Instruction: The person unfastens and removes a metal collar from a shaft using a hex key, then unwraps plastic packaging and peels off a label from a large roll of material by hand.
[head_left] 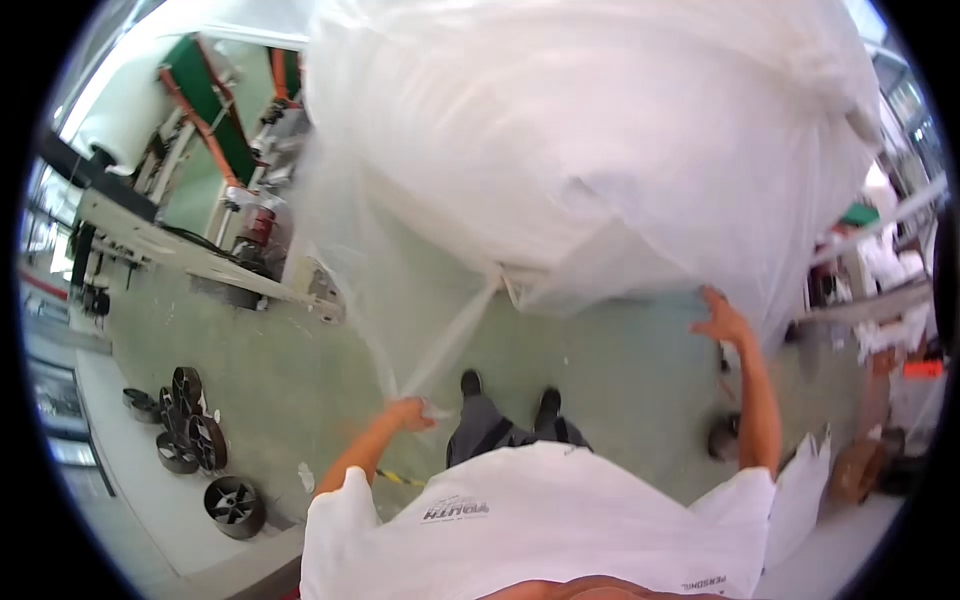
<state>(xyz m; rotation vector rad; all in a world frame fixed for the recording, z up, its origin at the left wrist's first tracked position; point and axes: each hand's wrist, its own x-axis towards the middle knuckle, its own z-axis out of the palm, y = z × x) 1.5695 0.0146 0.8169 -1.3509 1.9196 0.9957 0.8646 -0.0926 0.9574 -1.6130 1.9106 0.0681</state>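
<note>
A very large white roll point(480, 130) fills the upper middle, draped in thin see-through plastic sheeting point(400, 270). My left hand point(408, 413) is closed on a gathered edge of the sheeting, low and left of my legs, and the film stretches tautly from it up toward the roll. My right hand point(722, 320) is raised at the right, its fingers apart, close to the sheeting's lower right edge. Whether its fingertips touch the film I cannot tell. Folds of the sheeting hang below the roll, between the two hands.
Machinery with green panels point(210, 110) and a long metal beam point(200, 255) stands at the left. Several dark spoked wheels point(235, 507) lie on the floor at lower left. A white bag point(800, 500) stands at lower right, near a brown round object point(858, 470).
</note>
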